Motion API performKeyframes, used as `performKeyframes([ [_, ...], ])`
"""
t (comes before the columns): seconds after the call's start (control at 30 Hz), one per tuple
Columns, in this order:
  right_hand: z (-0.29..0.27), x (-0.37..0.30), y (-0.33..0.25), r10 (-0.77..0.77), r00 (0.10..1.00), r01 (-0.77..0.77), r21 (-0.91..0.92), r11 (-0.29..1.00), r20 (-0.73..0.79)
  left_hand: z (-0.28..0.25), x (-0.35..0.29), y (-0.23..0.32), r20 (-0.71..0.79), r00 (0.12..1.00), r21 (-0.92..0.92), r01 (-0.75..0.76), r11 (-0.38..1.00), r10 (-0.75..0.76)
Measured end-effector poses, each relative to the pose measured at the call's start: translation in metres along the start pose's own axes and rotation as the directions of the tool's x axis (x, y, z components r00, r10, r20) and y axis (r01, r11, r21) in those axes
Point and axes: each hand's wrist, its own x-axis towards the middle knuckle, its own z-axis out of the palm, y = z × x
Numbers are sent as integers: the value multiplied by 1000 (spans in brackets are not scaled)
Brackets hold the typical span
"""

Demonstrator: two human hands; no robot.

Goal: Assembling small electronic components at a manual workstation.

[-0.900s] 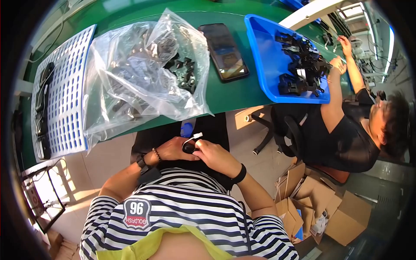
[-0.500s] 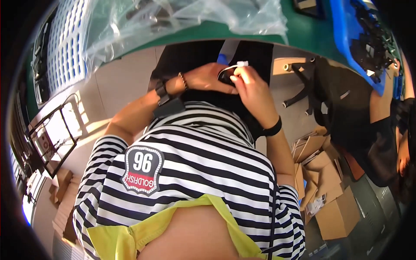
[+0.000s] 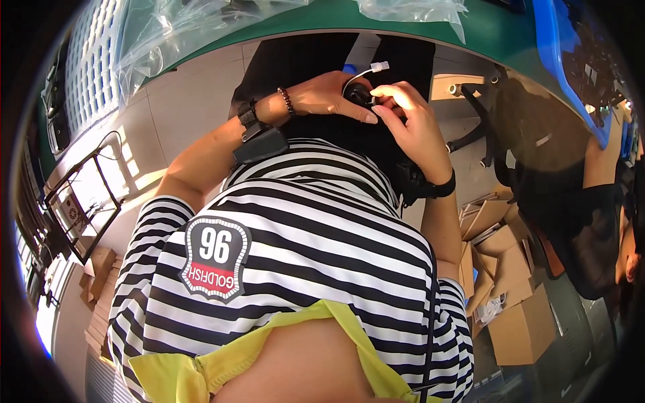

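Above my lap, my left hand (image 3: 330,96) is closed around a small rounded black part (image 3: 358,93). A thin white cable rises from it and ends in a white plug connector (image 3: 380,66), which sticks up free of the fingers. My right hand (image 3: 413,121) meets the part from the right, thumb and forefinger pinched at its edge on a tiny dark piece that is too small to name. The left palm hides the lower side of the black part.
Ahead is a green table edge (image 3: 322,25) with clear plastic bags (image 3: 181,47) on it. A blue bin (image 3: 554,50) of black parts stands at right, near another person's arm (image 3: 600,164). Opened cardboard boxes (image 3: 521,329) lie on the floor at right, below a chair base (image 3: 477,127).
The white connector now stands clear above the hands, and more of the black part shows. My right fingers have moved off the cable to the part's edge. The view has shifted slightly.
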Motion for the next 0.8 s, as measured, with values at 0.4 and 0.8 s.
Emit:
performKeyframes([
  [0.4,-7,-3,9,26,999,-28,84,996,33,6,-1,10,59,997,-93,45,995,-40],
  [0.8,-36,6,-18,-104,991,101,41,994,80,-1,-6,31,41,994,-275,-87,957,102],
])
